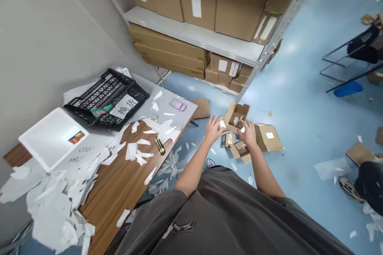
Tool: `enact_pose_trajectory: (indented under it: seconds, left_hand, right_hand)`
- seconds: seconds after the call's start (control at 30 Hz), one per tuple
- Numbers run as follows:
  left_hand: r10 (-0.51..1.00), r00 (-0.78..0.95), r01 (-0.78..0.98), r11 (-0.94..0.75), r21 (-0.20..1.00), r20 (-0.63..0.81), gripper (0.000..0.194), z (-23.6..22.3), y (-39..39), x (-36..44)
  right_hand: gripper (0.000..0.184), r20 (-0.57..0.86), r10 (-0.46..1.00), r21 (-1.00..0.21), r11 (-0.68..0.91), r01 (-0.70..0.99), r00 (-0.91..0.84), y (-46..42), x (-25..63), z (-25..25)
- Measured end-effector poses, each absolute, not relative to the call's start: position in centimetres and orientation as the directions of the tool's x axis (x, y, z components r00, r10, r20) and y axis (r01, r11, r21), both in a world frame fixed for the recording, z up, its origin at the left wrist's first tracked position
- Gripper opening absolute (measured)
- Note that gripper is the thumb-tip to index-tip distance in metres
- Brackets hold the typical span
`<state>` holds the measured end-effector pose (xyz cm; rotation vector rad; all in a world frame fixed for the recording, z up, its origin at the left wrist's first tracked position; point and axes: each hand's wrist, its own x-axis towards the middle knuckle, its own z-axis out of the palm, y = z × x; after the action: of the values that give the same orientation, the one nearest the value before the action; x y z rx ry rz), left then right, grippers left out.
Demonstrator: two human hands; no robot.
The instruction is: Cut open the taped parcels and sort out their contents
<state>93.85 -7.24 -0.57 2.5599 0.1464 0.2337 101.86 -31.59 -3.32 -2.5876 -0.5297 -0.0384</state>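
Observation:
My left hand [214, 129] and my right hand [247, 133] hold a small open cardboard box [237, 114] from its near side, low over the floor. A white label [222, 124] shows on a flap by my left fingers, and something white [243, 129] sits by my right fingers. The box's inside is partly hidden by my hands. Just below my right hand lie flattened and torn carton pieces [241, 151], and a larger cardboard box [267, 137] rests to its right.
On my left, a wood-topped table [119, 171] bears a black plastic crate [106, 99], a white tray [52, 139], a yellow-and-black utility knife [160, 145] and white paper scraps. Shelves of cartons [197, 8] stand ahead. A co-worker's leg [369, 183] and a chair [356, 55] are at right.

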Motion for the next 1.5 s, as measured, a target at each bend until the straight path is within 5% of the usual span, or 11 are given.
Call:
enact_pose_trajectory:
  seconds: [0.3, 0.5, 0.67, 0.9, 1.13, 1.3, 1.5]
  left_hand:
    - [0.549, 0.829, 0.420, -0.738, 0.527, 0.109, 0.061, -0.8, 1.7, 82.2]
    - [0.819, 0.565, 0.681, -0.533, 0.502, 0.103, 0.067, 0.0, 6.0, 68.0]
    - [0.952, 0.276, 0.808, -0.306, 0.503, 0.135, 0.075, 1.6, 6.4, 52.9]
    - [0.987, -0.114, 0.854, 0.038, 0.519, 0.114, 0.073, 3.4, 0.1, 30.9]
    - [0.853, -0.522, 0.733, 0.435, 0.523, 0.023, 0.076, 2.5, -11.4, 12.1]
    - [0.693, -0.719, 0.572, 0.630, 0.526, -0.049, 0.078, 0.6, -17.4, 5.4]
    - [0.610, -0.757, 0.426, 0.733, 0.531, -0.234, 0.090, -3.0, -16.8, 3.3]
  right_hand:
    - [0.062, 0.258, 0.654, -0.539, -0.514, 0.668, 0.711, -16.5, 103.3, -3.8]
    - [0.066, 0.274, 0.899, -0.522, -0.158, 0.838, 0.341, -3.7, 95.4, -2.0]
    - [0.068, 0.263, 0.965, -0.514, 0.160, 0.843, -0.023, 3.5, 82.4, -0.2]
    - [0.069, 0.223, 0.879, -0.508, 0.474, 0.720, -0.422, 8.6, 58.3, 0.4]
    - [0.071, 0.165, 0.613, -0.492, 0.730, 0.475, -0.772, 7.3, 32.8, 0.3]
    - [0.073, 0.122, 0.436, -0.453, 0.824, 0.341, -0.892, 5.6, 21.2, 0.2]
    - [0.083, 0.015, 0.367, -0.402, 0.854, 0.330, -0.930, 8.0, 15.4, -1.1]
